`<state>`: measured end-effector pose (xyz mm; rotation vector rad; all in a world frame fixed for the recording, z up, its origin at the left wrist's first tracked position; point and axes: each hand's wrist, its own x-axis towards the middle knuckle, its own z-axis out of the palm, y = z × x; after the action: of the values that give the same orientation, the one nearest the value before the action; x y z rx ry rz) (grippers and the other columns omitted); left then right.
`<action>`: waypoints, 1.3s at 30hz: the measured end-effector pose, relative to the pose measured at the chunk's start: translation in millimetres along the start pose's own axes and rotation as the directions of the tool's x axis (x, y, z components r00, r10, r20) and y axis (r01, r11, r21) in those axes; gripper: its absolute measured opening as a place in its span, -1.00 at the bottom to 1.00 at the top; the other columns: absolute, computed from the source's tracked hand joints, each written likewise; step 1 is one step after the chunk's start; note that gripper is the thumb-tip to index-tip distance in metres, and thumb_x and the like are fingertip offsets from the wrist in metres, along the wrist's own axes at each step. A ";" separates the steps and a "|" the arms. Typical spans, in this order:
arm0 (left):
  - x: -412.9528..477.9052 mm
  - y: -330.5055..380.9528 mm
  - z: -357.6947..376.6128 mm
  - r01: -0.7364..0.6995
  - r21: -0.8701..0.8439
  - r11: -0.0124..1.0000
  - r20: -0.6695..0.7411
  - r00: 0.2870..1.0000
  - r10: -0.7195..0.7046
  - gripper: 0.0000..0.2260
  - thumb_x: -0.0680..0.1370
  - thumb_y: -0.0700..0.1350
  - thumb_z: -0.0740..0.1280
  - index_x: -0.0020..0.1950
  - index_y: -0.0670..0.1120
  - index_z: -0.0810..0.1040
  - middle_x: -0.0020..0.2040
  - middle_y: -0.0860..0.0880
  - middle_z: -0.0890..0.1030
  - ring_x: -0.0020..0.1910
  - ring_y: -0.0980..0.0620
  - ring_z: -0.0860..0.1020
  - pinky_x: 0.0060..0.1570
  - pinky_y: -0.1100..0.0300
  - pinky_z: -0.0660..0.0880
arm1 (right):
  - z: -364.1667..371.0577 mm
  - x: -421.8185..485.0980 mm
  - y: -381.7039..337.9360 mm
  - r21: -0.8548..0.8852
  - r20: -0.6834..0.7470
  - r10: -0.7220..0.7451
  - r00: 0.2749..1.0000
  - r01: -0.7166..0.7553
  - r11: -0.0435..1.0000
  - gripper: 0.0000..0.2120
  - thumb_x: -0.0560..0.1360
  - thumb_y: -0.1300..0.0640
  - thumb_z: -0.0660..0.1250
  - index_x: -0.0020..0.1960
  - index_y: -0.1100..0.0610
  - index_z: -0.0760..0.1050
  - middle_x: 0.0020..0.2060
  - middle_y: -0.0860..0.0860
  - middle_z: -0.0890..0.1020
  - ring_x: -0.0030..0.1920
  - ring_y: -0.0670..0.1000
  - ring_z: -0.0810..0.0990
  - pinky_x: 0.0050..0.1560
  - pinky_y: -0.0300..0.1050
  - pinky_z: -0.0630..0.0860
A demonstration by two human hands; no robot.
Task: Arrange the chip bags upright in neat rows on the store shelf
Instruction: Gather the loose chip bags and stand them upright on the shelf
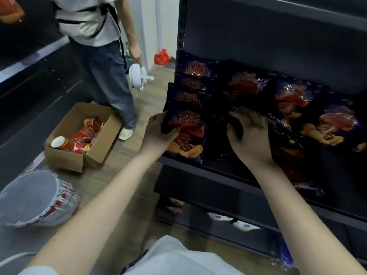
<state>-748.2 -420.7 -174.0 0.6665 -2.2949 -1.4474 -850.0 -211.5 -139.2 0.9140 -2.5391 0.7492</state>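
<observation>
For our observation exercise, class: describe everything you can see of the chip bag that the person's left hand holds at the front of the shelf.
The chip bag is dark blue and glossy like foil, with red-orange lettering on top and golden chips pictured below. It stands roughly upright at the front left corner of the shelf, foremost in a row of like bags. The left hand grips its left edge, thumb across the front.

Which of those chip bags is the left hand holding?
The front bag of the leftmost row: the left hand grips its left side. Those behind it stand free.
</observation>
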 end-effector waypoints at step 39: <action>-45.7 55.3 53.1 -0.779 0.182 0.600 0.157 0.626 0.764 -0.50 0.47 0.00 0.36 0.37 -0.06 0.31 0.47 -0.16 0.09 0.48 -0.21 0.06 0.42 -0.18 0.12 | -29.4 -83.8 14.3 -0.127 -0.223 0.266 0.938 -0.298 0.946 -0.73 0.44 0.18 0.21 0.06 0.17 0.61 0.14 0.12 0.57 0.18 0.18 0.50 0.47 0.11 -0.02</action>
<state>-749.1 -335.4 -147.9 -0.3536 -2.3361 -0.7723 -794.0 -144.4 -160.3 0.4006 -2.5287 0.6682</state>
